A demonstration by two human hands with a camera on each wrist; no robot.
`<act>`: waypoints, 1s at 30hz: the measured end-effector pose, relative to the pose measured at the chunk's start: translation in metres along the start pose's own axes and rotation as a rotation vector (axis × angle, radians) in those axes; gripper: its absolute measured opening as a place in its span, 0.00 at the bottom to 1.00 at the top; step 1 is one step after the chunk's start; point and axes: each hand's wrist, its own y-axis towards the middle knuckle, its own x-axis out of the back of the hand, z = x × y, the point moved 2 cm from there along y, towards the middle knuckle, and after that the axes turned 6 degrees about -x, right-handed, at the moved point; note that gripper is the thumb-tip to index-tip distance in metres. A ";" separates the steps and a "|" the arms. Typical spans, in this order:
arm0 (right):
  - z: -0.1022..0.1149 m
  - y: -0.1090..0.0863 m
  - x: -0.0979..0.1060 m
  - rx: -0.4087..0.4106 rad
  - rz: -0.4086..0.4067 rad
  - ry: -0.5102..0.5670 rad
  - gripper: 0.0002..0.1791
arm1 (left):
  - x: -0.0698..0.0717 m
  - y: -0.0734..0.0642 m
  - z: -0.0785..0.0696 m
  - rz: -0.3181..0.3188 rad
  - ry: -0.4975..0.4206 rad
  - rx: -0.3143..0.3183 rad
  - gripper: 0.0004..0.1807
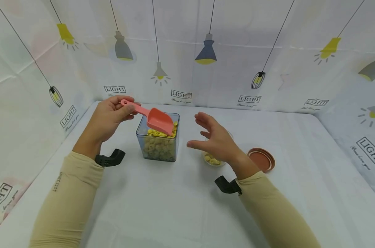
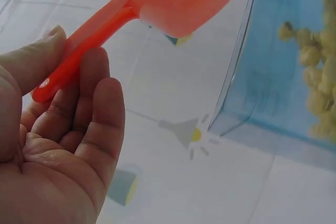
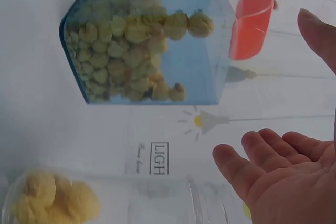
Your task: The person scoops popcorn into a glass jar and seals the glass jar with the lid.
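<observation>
My left hand [image 1: 111, 112] pinches the handle of a coral-pink scoop [image 1: 159, 120] between thumb and fingers. The scoop's bowl tilts down to the right, over the top of a clear bluish square container [image 3: 191, 69]. Yellow popcorn [image 1: 158, 133] fills much of that container, heaped unevenly against its walls. To the right, my right hand [image 1: 216, 139] hovers empty, its fingers spread and thumb apart. Partly behind it stands a clear jar [image 3: 163, 203] with several popcorn pieces [image 3: 55, 200] at the bottom. The right wrist view shows this jar below the hand, lacking a cover.
A round reddish-brown lid [image 1: 261, 160] lies on the white tablecloth [image 1: 175, 206], to the right of the jar. A white cloth backdrop [image 1: 181, 44] printed with lamps rises behind the table and along both sides. Black camera mounts [image 1: 110, 158] sit at the wrists.
</observation>
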 end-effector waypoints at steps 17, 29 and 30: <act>0.010 0.032 -0.038 -0.093 0.073 -0.004 0.58 | 0.031 0.007 -0.013 0.072 0.397 0.028 0.23; 0.008 0.041 -0.045 -0.149 0.075 -0.054 0.59 | 0.018 0.025 -0.033 0.235 0.564 0.046 0.21; 0.007 0.042 -0.046 -0.152 0.074 -0.058 0.59 | 0.016 0.026 -0.034 0.244 0.571 0.043 0.20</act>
